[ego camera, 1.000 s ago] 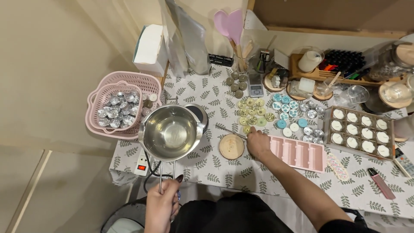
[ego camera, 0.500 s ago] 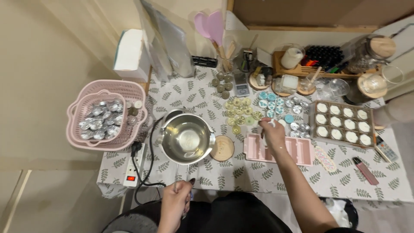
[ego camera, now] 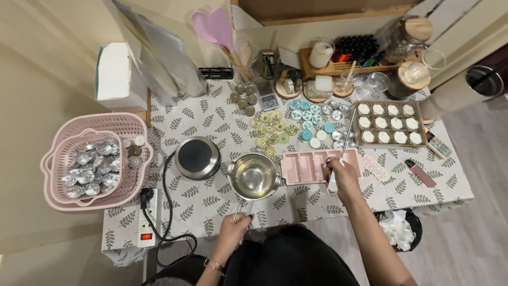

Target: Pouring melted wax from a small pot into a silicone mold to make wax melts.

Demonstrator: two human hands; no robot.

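We note the left hand (ego camera: pixel 233 233) closed on the handle of the pot (ego camera: pixel 254 176), which sits beside the pink mould (ego camera: pixel 307 165). The right hand (ego camera: pixel 343 177) grips a tool over the mould. Liquid inside would likely slosh; the handle looks the safest hold.

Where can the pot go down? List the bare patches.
Bare cloth lies between the hot plate and power strip, and along the front edge right of the pink mould. The back, around the small candles and tray, is crowded.
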